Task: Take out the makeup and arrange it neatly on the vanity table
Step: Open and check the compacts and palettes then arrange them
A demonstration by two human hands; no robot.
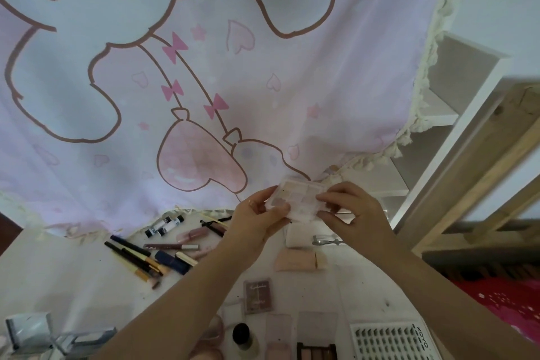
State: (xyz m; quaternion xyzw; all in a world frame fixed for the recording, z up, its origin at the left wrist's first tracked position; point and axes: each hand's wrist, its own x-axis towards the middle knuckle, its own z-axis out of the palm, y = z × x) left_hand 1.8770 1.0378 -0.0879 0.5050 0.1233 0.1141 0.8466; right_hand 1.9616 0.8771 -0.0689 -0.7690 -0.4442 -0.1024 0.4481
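Note:
I hold a clear pink eyeshadow palette [298, 199] up in front of me with both hands, above the white vanity table [73, 278]. My left hand [257, 222] grips its left end and my right hand [350, 210] pinches its right end. Below on the table lie several pencils and lip tubes [152, 257], a small mauve palette [259, 295], a peach puff roll [295, 261], a lash tray [391, 340] and a dark-capped bottle [242, 336].
A pink cartoon cloth [204, 82] hangs behind the table. White shelves [438, 114] and a wooden frame [496, 161] stand at the right. Clear boxes [29, 330] sit at the table's front left. A red fabric [502, 304] lies at the far right.

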